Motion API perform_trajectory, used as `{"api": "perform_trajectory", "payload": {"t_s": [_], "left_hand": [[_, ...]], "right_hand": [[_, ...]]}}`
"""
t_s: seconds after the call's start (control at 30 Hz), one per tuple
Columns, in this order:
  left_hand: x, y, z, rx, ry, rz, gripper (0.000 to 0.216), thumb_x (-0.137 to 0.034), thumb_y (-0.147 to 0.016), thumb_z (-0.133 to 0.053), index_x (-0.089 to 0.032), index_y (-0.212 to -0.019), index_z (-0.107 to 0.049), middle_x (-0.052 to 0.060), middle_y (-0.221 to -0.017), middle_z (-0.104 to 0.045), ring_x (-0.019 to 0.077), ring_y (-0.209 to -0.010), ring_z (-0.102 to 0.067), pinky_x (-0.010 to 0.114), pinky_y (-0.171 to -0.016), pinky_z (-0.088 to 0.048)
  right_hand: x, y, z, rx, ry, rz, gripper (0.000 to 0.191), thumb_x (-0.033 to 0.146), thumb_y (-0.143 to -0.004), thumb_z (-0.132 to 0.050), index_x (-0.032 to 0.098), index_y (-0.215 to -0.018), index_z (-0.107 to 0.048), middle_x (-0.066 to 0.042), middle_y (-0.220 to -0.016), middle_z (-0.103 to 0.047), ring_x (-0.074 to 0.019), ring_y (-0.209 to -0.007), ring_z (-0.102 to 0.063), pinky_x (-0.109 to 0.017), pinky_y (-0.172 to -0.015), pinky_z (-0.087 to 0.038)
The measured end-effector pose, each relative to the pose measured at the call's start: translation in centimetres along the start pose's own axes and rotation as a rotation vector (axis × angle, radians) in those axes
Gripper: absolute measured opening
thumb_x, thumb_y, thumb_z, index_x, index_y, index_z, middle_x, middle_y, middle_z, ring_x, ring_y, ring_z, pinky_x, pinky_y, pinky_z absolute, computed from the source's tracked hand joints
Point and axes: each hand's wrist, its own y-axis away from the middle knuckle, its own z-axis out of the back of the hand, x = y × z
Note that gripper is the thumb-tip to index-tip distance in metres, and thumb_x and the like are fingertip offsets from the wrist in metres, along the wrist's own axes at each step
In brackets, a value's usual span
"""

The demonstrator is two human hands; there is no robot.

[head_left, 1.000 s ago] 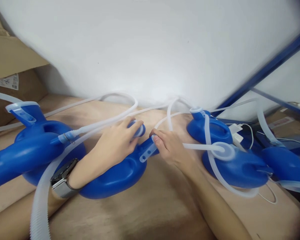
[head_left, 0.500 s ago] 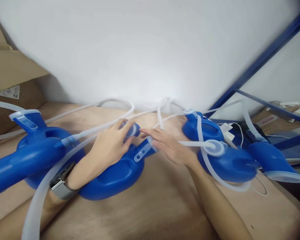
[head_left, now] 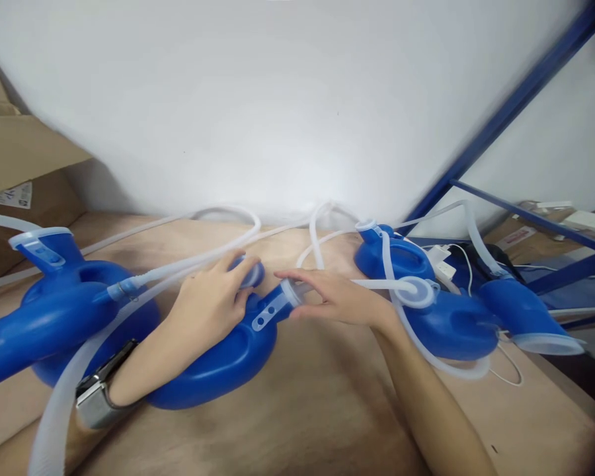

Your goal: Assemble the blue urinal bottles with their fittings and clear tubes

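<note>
— Where's the blue bottle point(head_left: 218, 360)?
— On the table point(head_left: 327, 410), by the wall point(head_left: 277, 99). Left hand point(head_left: 205, 304) curls round its top; right hand point(head_left: 337, 297), open, touches its cap point(head_left: 283, 291).
— Room?
— Little (hoses point(head_left: 228, 215) everywhere); other bottles point(head_left: 446, 324) crowd both sides.

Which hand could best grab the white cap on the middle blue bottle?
Probably the right hand: it touches the white cap, while the left hand grips the blue bottle.
</note>
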Motion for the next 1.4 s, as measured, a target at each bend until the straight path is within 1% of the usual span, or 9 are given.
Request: {"api": "perform_trajectory", "payload": {"t_s": [0.13, 0.23, 0.33, 0.47, 0.6, 0.83, 1.0, 1.27, 1.4], "left_hand": [[1.6, -1.0, -0.7, -0.021, 0.115, -0.027, 0.042, -0.022, -0.098, -0.053, -0.027, -0.138, -0.061, 0.01, -0.151, -0.059, 0.0344, -0.115, -0.071, 0.048, -0.092, -0.059], [2.5, -1.7, -0.9, -0.006, 0.192, -0.064, 0.043, -0.022, -0.095, -0.053, -0.025, -0.137, -0.062, 0.01, -0.147, -0.06, 0.0321, -0.117, -0.07, 0.047, -0.098, -0.057], [3.0, -2.3, -1.0, 0.036, 0.283, -0.125, 0.044, -0.02, -0.091, -0.052, -0.023, -0.134, -0.063, 0.01, -0.142, -0.062, 0.0289, -0.119, -0.068, 0.045, -0.105, -0.055], [3.0, -2.4, -1.0, 0.041, 0.334, -0.136, 0.044, -0.017, -0.089, -0.053, -0.022, -0.131, -0.064, 0.01, -0.138, -0.063, 0.0281, -0.12, -0.067, 0.045, -0.108, -0.054], [3.0, -2.5, -1.1, 0.043, 0.336, -0.152, 0.044, -0.013, -0.088, -0.054, -0.019, -0.13, -0.065, 0.012, -0.137, -0.063, 0.028, -0.123, -0.066, 0.044, -0.111, -0.052], [2.8, -2.8, -1.7, 0.05, 0.321, -0.164, 0.044, -0.01, -0.088, -0.054, -0.022, -0.129, -0.066, 0.01, -0.132, -0.064, 0.0249, -0.115, -0.068, 0.039, -0.105, -0.055], [2.6, -2.7, -2.2, -0.012, 0.295, -0.158, 0.042, -0.011, -0.087, -0.053, -0.023, -0.125, -0.067, 0.01, -0.129, -0.064, 0.0268, -0.112, -0.068, 0.042, -0.101, -0.056], [2.6, -2.8, -2.4, 0.025, 0.285, -0.165, 0.043, -0.014, -0.089, -0.049, -0.021, -0.128, -0.067, 0.012, -0.13, -0.063, 0.0299, -0.108, -0.068, 0.049, -0.098, -0.058], [2.7, -2.7, -2.6, 0.009, 0.282, -0.175, 0.042, -0.014, -0.089, -0.048, -0.021, -0.126, -0.068, 0.012, -0.13, -0.062, 0.0309, -0.108, -0.068, 0.05, -0.096, -0.057]], "right_hand": [[0.0, 0.1, -0.5, -0.05, 0.044, 0.007, 0.069, 0.058, -0.09, -0.078, 0.028, -0.149, -0.06, -0.008, -0.146, -0.069, -0.0307, -0.131, -0.068, -0.048, -0.114, -0.052], [0.0, 0.4, -0.4, -0.066, 0.102, 0.039, 0.075, 0.062, -0.086, -0.081, 0.029, -0.15, -0.061, -0.011, -0.149, -0.066, -0.0329, -0.133, -0.066, -0.05, -0.114, -0.052], [-0.2, 0.7, 0.1, -0.042, 0.128, 0.099, 0.072, 0.058, -0.089, -0.079, 0.03, -0.152, -0.059, -0.012, -0.152, -0.061, -0.0302, -0.132, -0.065, -0.046, -0.112, -0.055], [-0.7, 0.8, 0.5, -0.035, 0.106, 0.133, 0.065, 0.055, -0.093, -0.075, 0.031, -0.152, -0.06, -0.011, -0.139, -0.065, -0.0259, -0.12, -0.069, -0.043, -0.106, -0.059], [-1.1, 0.8, 0.2, -0.068, 0.118, 0.167, 0.067, 0.059, -0.094, -0.072, 0.029, -0.153, -0.06, -0.011, -0.136, -0.067, -0.0261, -0.12, -0.069, -0.043, -0.107, -0.058], [-1.4, 0.9, -0.1, -0.077, 0.107, 0.271, 0.061, 0.046, -0.099, -0.071, 0.029, -0.156, -0.056, -0.01, -0.138, -0.067, -0.0246, -0.125, -0.067, -0.039, -0.11, -0.056], [-1.6, 0.5, 0.0, -0.107, 0.106, 0.264, 0.062, 0.051, -0.093, -0.077, 0.028, -0.15, -0.063, -0.009, -0.131, -0.071, -0.0215, -0.111, -0.072, -0.033, -0.1, -0.061], [-1.3, 0.6, -0.5, -0.156, 0.08, 0.202, 0.066, 0.05, -0.087, -0.083, 0.026, -0.146, -0.067, -0.008, -0.121, -0.072, -0.0192, -0.102, -0.071, -0.031, -0.093, -0.063], [-1.3, 0.5, -0.8, -0.209, 0.047, 0.192, 0.068, 0.049, -0.081, -0.088, 0.025, -0.142, -0.07, -0.006, -0.115, -0.072, -0.0181, -0.096, -0.07, -0.031, -0.088, -0.064]]}}
